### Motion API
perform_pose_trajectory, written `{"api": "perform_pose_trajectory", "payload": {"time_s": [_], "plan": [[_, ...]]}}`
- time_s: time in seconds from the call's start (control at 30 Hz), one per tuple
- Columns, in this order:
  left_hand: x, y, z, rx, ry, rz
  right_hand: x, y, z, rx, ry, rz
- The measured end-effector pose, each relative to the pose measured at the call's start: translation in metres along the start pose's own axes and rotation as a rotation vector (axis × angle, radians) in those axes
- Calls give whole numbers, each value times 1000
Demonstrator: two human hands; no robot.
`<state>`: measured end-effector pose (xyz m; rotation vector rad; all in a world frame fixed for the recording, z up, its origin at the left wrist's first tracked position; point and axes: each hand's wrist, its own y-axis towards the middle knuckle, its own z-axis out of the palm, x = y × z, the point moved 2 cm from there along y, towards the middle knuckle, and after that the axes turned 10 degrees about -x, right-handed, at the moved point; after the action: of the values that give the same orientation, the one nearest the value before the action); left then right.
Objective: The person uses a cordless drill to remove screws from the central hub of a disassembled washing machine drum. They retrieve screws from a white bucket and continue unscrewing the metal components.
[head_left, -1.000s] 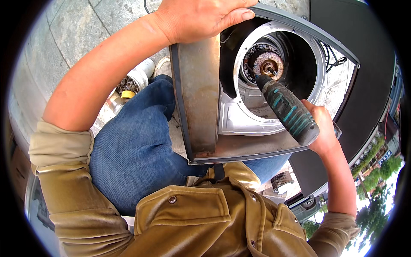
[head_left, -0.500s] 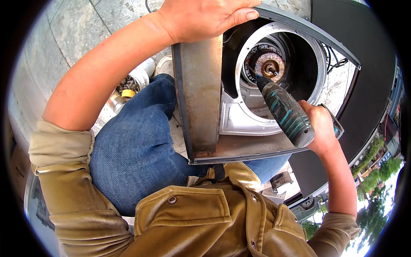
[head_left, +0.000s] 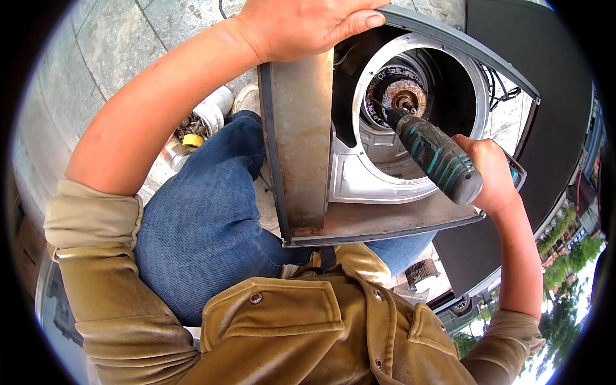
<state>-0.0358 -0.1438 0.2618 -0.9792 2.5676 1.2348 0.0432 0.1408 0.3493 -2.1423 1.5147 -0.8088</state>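
Above paving [head_left: 119, 40], right hand [head_left: 491, 174] curls round slanted drill [head_left: 435, 154].

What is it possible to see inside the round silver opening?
Deep inside, a rusty disc with a dark, dirt-speckled ring around it. The drill reaches in, covering part of the view; whatever lies behind the disc is hidden.

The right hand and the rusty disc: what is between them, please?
In the head view, the drill, gripped by the right hand, lies between it and the rusty disc; whether the tip touches is unclear.
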Motion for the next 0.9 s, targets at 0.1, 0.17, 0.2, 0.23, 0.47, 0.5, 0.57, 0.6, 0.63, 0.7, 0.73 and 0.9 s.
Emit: {"api": "perform_pose_trajectory", "payload": {"time_s": [0.1,0.17,0.2,0.23,0.47,0.5,0.57,0.6,0.63,0.7,0.73,0.9], "plan": [[-1,1,-3,17,11,2,-6,2,-2,-27,-31,-69],[-2,3,-3,29,9,0,-8,3,-1,-27,15,-22],[-2,1,-2,21,9,0,-11,4,1,-35,34,-2],[-1,1,-1,14,9,0,-13,4,2,-42,53,19],[0,-3,1,-18,27,4,6,7,-5,14,-148,-71],[0,-3,1,-19,26,6,6,6,-5,9,-157,-77],[0,-2,1,-9,31,6,-2,4,1,-35,-81,-61],[0,-2,2,-1,39,5,-5,3,3,-60,-44,-54],[-1,-2,3,7,45,4,-3,1,2,-51,-74,-61],[1,-4,4,-5,26,-1,2,-4,1,-33,-134,-70],[2,-5,4,-12,14,-2,4,-6,2,-33,-176,-78],[0,-2,4,22,51,27,10,-3,3,-21,-280,-126]]}}
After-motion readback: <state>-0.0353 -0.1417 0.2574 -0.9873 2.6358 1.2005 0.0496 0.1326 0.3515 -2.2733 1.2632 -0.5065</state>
